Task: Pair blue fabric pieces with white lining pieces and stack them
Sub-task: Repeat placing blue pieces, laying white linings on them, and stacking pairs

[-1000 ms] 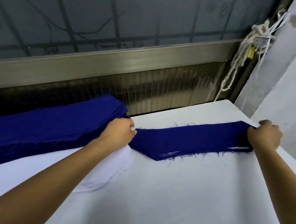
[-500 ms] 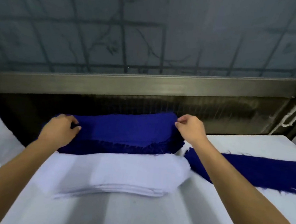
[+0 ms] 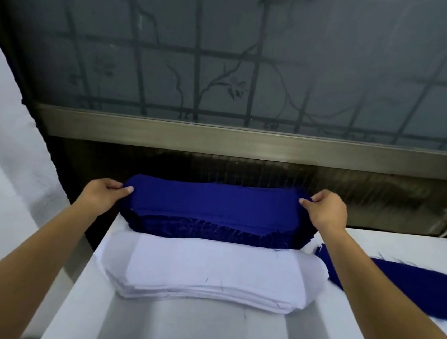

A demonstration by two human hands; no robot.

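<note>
Blue stack [image 3: 212,209]: I see its long axis lying left-right
Left hand [image 3: 102,196]: fingers pinch its left end
Right hand [image 3: 326,213]: fingers pinch its right end

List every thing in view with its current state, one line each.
left hand: grips the left end of the blue fabric stack
right hand: grips its right end
blue fabric stack: piled at the far edge of the table, held at both ends
white lining stack: piled flat in front of it, untouched
loose blue piece: lying flat at right
</note>
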